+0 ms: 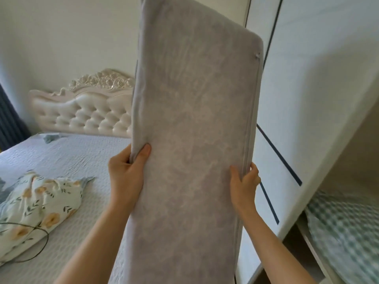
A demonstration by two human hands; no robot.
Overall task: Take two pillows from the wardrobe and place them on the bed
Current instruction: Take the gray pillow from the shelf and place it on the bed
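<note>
A long grey pillow with a zip down its right side stands upright in front of me, filling the middle of the view. My left hand grips its left edge, thumb on the front. My right hand grips the right edge by the zip. The bed, with a white quilted cover, lies to the left. A floral pillow rests on it near the left edge. The white wardrobe is at the right, its door open.
A cream tufted headboard stands at the far end of the bed. Green checked bedding lies inside the wardrobe at the lower right. A thin dark cable loops over the floral pillow. A dark curtain hangs far left.
</note>
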